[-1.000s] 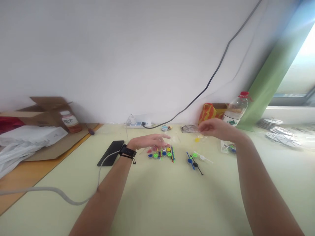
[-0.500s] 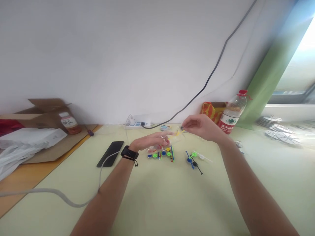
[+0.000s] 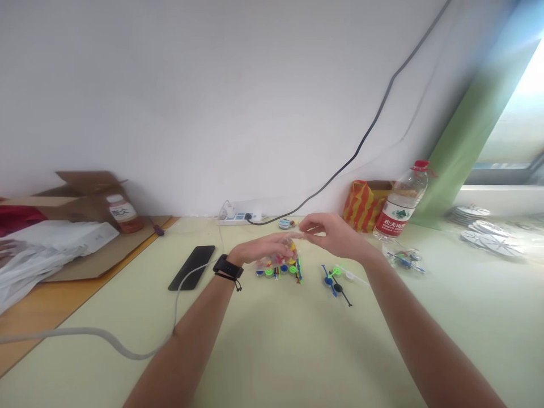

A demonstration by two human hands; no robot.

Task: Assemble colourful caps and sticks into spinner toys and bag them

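Note:
My left hand [image 3: 261, 249] is closed round a clear plastic bag [image 3: 272, 262] with red and yellow pieces inside. My right hand [image 3: 329, 233] is at the bag's upper edge, thumb and fingers pinched on the thin film; its exact fingertip contact is blurred. Under and in front of the bag lie small round pieces, among them a green one [image 3: 269, 272] and a blue one [image 3: 284, 269], beside several thin coloured sticks [image 3: 299, 272]. Further right, a loose group of plastic spinner arrows includes a black arrow [image 3: 339, 288], a blue arrow [image 3: 328, 281], a green one and a white one.
A black phone [image 3: 192, 268] and a white cable [image 3: 175, 306] lie left of my left wrist. Behind are a power strip [image 3: 238, 219] and a dark cord. A large water bottle [image 3: 397, 209], a bagged set of parts [image 3: 407, 260] and stacked white discs [image 3: 488, 238] stand right.
My right hand has moved left and slightly down, up to the bag in my left hand. The yellow piece that was near its fingertips no longer shows there.

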